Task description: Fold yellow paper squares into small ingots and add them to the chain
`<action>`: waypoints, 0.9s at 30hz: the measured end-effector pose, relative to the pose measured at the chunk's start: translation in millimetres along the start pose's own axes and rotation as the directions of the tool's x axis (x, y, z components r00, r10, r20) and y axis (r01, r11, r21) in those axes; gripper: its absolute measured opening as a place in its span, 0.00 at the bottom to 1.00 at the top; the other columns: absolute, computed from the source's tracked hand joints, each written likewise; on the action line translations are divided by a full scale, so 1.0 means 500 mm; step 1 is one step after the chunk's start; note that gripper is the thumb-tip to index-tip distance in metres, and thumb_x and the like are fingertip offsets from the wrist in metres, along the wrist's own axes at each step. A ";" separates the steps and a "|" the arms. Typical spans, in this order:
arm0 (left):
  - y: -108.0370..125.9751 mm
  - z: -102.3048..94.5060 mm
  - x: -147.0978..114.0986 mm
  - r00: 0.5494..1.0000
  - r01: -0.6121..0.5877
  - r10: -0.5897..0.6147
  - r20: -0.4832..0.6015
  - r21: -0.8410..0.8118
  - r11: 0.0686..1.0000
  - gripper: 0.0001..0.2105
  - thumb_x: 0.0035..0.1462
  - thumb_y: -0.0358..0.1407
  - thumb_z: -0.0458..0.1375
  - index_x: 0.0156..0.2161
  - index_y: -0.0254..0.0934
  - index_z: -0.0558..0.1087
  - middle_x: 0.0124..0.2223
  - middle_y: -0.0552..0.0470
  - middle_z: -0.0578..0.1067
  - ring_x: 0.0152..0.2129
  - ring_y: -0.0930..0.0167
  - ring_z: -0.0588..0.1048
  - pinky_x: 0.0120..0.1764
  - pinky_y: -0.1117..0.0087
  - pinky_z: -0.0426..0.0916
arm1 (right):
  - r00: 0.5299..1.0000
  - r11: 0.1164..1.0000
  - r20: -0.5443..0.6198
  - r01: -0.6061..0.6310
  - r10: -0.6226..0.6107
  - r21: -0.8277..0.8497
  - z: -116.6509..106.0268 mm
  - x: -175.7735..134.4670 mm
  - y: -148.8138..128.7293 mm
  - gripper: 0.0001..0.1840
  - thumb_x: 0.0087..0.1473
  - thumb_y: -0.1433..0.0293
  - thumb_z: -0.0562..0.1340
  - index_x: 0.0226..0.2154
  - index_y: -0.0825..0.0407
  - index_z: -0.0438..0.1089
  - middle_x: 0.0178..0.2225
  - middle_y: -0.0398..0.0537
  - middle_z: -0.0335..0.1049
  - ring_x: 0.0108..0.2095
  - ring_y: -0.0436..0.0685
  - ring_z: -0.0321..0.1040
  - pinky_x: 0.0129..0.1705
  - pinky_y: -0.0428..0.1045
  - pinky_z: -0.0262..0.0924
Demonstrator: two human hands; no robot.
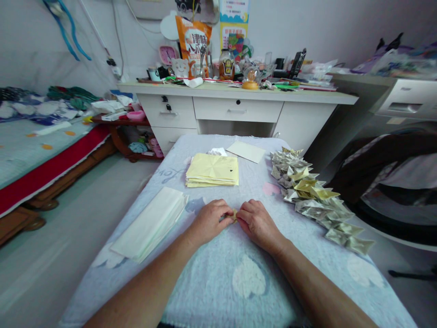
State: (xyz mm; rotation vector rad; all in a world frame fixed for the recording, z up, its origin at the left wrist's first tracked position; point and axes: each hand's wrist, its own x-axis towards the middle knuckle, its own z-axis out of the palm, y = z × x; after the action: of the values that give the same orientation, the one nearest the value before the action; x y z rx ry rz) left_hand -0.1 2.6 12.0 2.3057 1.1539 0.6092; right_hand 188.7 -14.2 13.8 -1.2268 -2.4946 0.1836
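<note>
Both hands meet over the middle of a cloth-covered table [205, 282]. Between them is a small yellowish piece of folded paper [234, 216], mostly hidden by the fingers. My left hand [212, 220] pinches its left side with thumb and forefinger. On its other side, my right hand [256, 223] is closed with the fingertips on the paper. Just beyond the hands lies a stack of yellow paper sheets [212, 169]. A bundle of long pale folded paper [152, 223] rests to the left. Rows of folded paper pieces [307, 193], silvery and gold, line the right side.
A pale flat card [246, 151] and a crumpled white tissue [217, 151] lie at the table's far end. Behind stands a white desk [235, 107] crowded with jars and a snack bag [194, 45]. A bed [51, 150] is left, a washing machine [406, 102] right.
</note>
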 end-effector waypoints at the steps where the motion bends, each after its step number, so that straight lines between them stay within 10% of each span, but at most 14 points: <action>1: -0.001 0.001 0.000 1.000 -0.009 0.009 -0.001 0.007 1.000 0.04 0.55 0.34 0.57 0.33 0.38 0.74 0.34 0.52 0.72 0.35 0.70 0.70 0.38 0.71 0.63 | 1.000 1.000 0.001 0.003 -0.003 -0.006 0.000 0.000 0.000 0.08 0.60 0.72 0.56 0.32 0.51 0.70 0.31 0.47 0.66 0.36 0.55 0.57 0.38 0.50 0.47; 27: 0.000 0.013 0.001 0.998 -0.058 0.062 -0.031 0.106 0.993 0.06 0.53 0.26 0.53 0.29 0.37 0.71 0.32 0.52 0.71 0.33 0.71 0.69 0.35 0.72 0.62 | 0.996 0.995 -0.022 -0.083 0.084 0.056 0.018 0.003 0.002 0.03 0.54 0.75 0.59 0.31 0.52 0.68 0.31 0.46 0.63 0.37 0.55 0.57 0.38 0.49 0.49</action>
State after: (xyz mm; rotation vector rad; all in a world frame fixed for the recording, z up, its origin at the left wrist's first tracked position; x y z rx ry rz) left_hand 3.9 1.4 7.0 2.4355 1.1615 0.6253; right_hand 185.1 -12.3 5.5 -1.3042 -2.4026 0.2549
